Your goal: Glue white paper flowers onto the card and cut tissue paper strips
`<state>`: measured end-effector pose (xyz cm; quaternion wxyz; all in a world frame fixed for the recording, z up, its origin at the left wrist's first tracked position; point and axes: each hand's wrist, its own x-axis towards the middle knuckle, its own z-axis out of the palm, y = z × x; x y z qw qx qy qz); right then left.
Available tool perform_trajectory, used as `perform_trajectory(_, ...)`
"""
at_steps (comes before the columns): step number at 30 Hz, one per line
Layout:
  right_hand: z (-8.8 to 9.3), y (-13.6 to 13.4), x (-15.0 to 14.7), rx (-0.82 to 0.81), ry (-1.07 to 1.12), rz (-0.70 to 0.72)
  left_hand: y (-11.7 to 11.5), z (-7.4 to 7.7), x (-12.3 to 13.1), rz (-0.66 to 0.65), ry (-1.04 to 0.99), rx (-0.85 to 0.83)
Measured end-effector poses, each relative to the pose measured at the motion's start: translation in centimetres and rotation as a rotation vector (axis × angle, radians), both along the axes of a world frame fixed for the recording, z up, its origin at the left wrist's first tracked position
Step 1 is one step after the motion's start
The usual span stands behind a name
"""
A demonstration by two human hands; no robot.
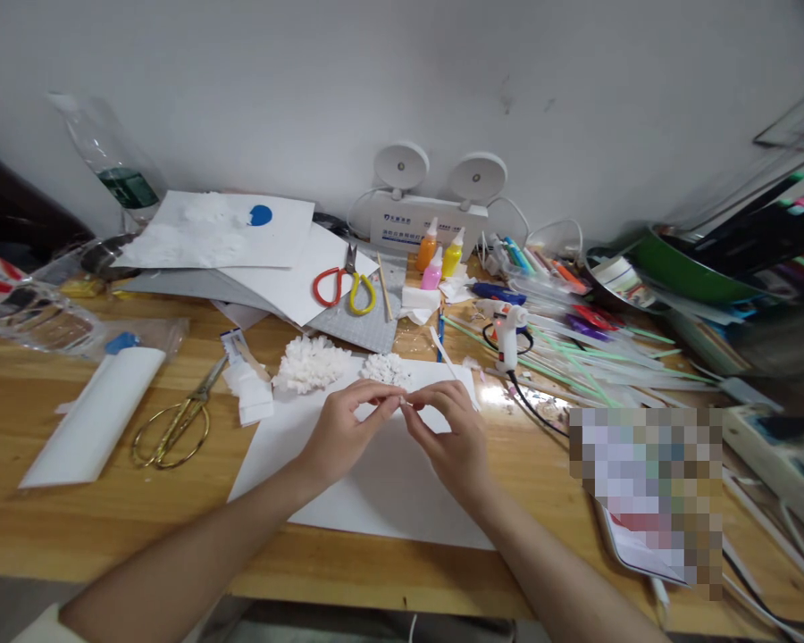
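Observation:
My left hand [346, 427] and my right hand [448, 433] meet over a white sheet of paper [375, 487] on the wooden table. Both pinch a small white scrap [402, 401] between thumb and fingertips, fingers closed. Just beyond the hands lie two fluffy white paper tufts, a larger one [310, 364] and a smaller one [384, 368]. A thin white strip [442, 351] lies by the right hand.
Gold scissors [176, 426] and a white roll [97, 415] lie left. Red-and-yellow scissors [340, 288] rest on papers behind. Paint bottles [440, 254], a white glue gun [508, 337] with black cord, straws [576, 357] and a green bowl [683, 272] crowd the right.

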<state>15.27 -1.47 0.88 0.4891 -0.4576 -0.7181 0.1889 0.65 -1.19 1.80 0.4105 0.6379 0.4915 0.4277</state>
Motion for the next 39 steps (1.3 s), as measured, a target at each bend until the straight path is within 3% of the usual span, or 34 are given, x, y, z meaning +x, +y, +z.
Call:
perform_trajectory(6, 0.33, 0.18, 0.42, -0.094, -0.003, 0.091, 0.14, 0.01, -0.07, 0.043, -0.006, -0.019)
perform_trajectory(12, 0.3, 0.11, 0.48, -0.126, 0.007, 0.15, 0.11, 0.06, -0.06, 0.001, 0.001, -0.028)
perform_trajectory(29, 0.31, 0.18, 0.53, -0.143, 0.059, 0.04, 0.02, -0.13, -0.07, -0.001, -0.034, -0.033)
perform_trajectory(35, 0.18, -0.01, 0.38, -0.043, 0.028, 0.023, 0.06, -0.12, -0.14, -0.018, -0.078, -0.091)
perform_trajectory(39, -0.07, 0.04, 0.24, -0.165, 0.137, 0.07, 0.04, -0.06, -0.01, -0.046, -0.106, -0.104)
